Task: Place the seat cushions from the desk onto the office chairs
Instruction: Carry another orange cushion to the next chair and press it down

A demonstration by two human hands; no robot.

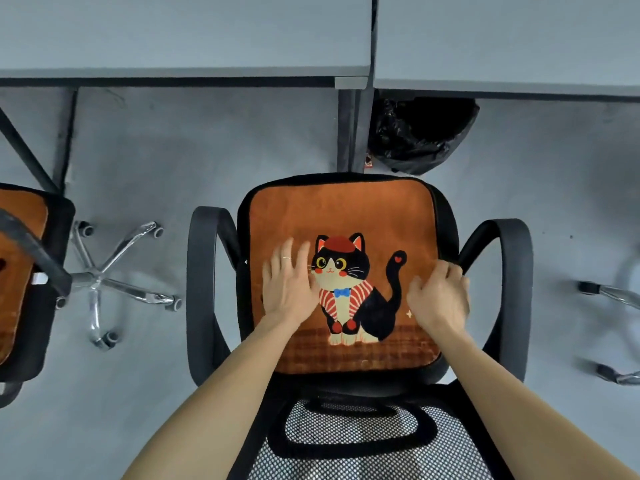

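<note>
An orange seat cushion (339, 216) with a black-and-white cat picture lies flat on the seat of a black office chair (512, 271) right below me. My left hand (289, 287) rests flat on the cushion's left half, fingers spread. My right hand (438, 297) sits on the cushion's right part with its fingers curled down onto the fabric; whether it pinches the fabric is unclear. A second orange cushion (17, 271) lies on another black chair at the far left edge.
Two grey desks (187, 32) run across the top, joined at a leg (353, 129). A bin with a black bag (419, 136) stands under the right desk. Chrome chair bases show at left (114, 278) and at the right edge (616, 296). The mesh backrest (349, 434) is nearest me.
</note>
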